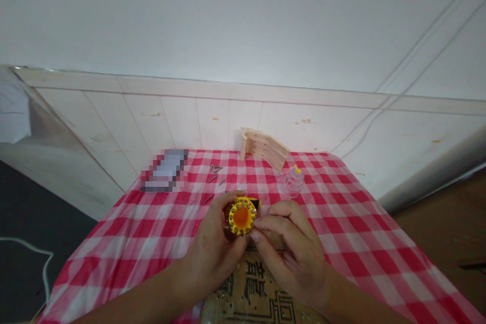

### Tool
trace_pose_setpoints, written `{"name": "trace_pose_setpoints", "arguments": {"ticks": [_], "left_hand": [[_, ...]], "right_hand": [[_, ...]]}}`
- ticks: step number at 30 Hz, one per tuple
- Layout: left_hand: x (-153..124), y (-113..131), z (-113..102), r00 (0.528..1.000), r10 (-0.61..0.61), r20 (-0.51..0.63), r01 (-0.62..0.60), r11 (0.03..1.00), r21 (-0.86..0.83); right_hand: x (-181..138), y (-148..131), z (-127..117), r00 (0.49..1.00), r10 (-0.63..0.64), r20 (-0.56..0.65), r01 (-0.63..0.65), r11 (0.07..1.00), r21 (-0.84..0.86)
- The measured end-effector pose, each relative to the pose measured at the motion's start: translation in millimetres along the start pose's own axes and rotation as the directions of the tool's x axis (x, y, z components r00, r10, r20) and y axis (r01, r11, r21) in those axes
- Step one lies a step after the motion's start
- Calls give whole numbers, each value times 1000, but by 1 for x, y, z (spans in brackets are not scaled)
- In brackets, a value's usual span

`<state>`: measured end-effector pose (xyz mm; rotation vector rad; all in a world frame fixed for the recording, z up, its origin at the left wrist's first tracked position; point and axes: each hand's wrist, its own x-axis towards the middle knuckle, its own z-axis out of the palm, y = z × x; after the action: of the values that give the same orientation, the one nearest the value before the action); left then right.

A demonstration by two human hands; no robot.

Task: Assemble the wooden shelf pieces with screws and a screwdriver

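Left hand [212,233]: curled around yellow holder [242,217], above the near board [243,311].
Right hand [294,248]: fingertips bunched at its rim; grip unclear.
Rim: seemed mostly filled.
Screws [216,167]: lay loose, far left on worktop [353,233].

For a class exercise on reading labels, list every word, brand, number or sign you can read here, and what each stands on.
Wooden board: a large dark Chinese character, too blurred to quote with certainty; another mark beside it is partly hidden by the left hand.
Yellow cylindrical holder: no readable text.
Dark-edged flat rectangle: pixelated, so any text is unreadable.
No brand or number can be read.
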<state>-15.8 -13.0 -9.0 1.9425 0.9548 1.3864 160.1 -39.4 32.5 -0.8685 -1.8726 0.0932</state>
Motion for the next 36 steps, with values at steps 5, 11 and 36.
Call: {"name": "trace_pose_setpoints", "arguments": {"ticks": [5, 11, 36], "left_hand": [[5, 15, 0, 988, -138, 72, 137, 990, 16], [12, 29, -6, 946, -248, 208, 272, 958, -95], [8, 16, -8, 934, -181, 307, 260, 935, -242]], "right_hand": [[5, 0, 0, 995, 90, -54, -87, 995, 47], [7, 2, 2, 983, 168, -73, -160, 982, 100], [6, 1, 3, 988, 138, -75, -131, 987, 94]]}}
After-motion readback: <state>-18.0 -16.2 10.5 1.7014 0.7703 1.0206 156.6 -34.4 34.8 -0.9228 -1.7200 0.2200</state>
